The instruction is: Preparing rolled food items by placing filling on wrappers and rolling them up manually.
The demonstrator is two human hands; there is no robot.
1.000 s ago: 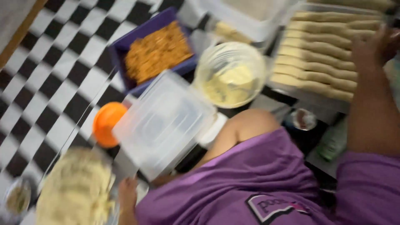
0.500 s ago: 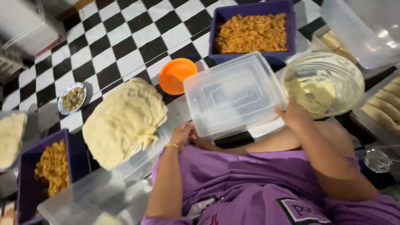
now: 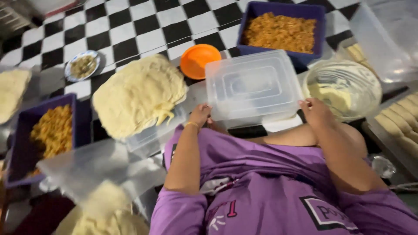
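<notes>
An upturned clear plastic container (image 3: 252,87) rests over my lap on the checkered floor. My left hand (image 3: 200,115) grips its near left corner and my right hand (image 3: 314,111) holds its near right corner. A heap of pale dough (image 3: 139,93) lies on a clear tub just left of it. To the right of the container stands a clear bowl (image 3: 344,89) with pale filling. An orange lid (image 3: 199,60) sits behind the container's left end.
A blue tray of orange-brown shredded filling (image 3: 281,30) stands at the back, another blue tray (image 3: 45,132) at the left. A small plate (image 3: 82,65) lies far left. Rolled dough pieces (image 3: 398,119) fill a tray at right. A clear tub (image 3: 387,35) sits back right.
The view has swung left and steadied. My right hand came off the tray of rolls and onto the clear container, which both hands now hold.
</notes>
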